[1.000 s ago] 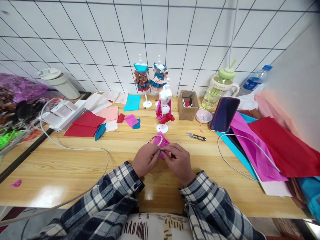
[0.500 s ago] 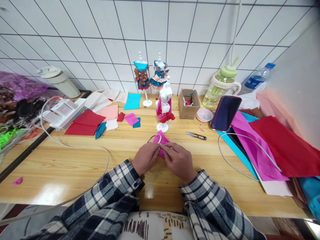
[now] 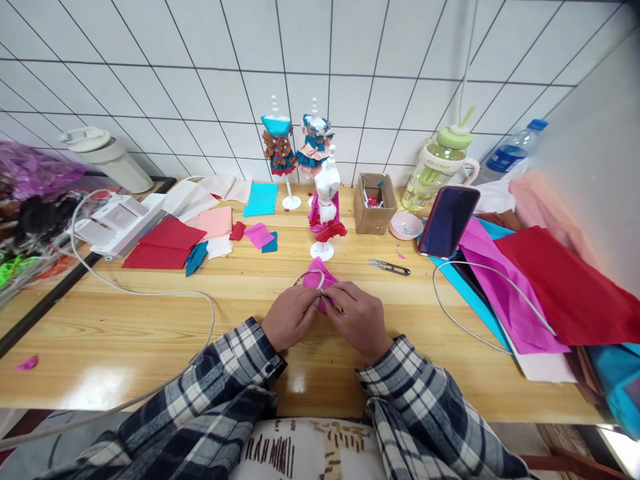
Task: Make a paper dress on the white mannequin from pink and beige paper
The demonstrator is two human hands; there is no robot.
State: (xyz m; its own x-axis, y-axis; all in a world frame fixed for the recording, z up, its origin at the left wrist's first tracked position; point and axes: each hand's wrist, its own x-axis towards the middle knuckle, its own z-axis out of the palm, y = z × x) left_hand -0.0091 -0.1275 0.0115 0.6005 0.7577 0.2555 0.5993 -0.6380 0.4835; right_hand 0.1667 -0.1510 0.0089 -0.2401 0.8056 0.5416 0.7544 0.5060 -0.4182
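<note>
Where the left hand [image 3: 290, 317] and right hand [image 3: 361, 320] meet: each pinches the magenta cloth [image 3: 313, 280] between closed thumb and forefinger, tips nearly touching.
Magenta cloth: at the pinch and just beyond, crossed by a white band [image 3: 321, 274].
Snips [image 3: 393, 268]: on the table [image 3: 245, 300], rightward.
White mannequin [image 3: 327, 179]: upright past the cloth, in magenta and red.
Dressed mannequins [image 3: 277, 147]: behind it, near the tiled wall [image 3: 400, 47].

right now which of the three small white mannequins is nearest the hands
The bare-shouldered white mannequin with a red ruffle and magenta cloth; the turquoise-topped mannequin and peach-ruffled mannequin stand farther back.
</note>
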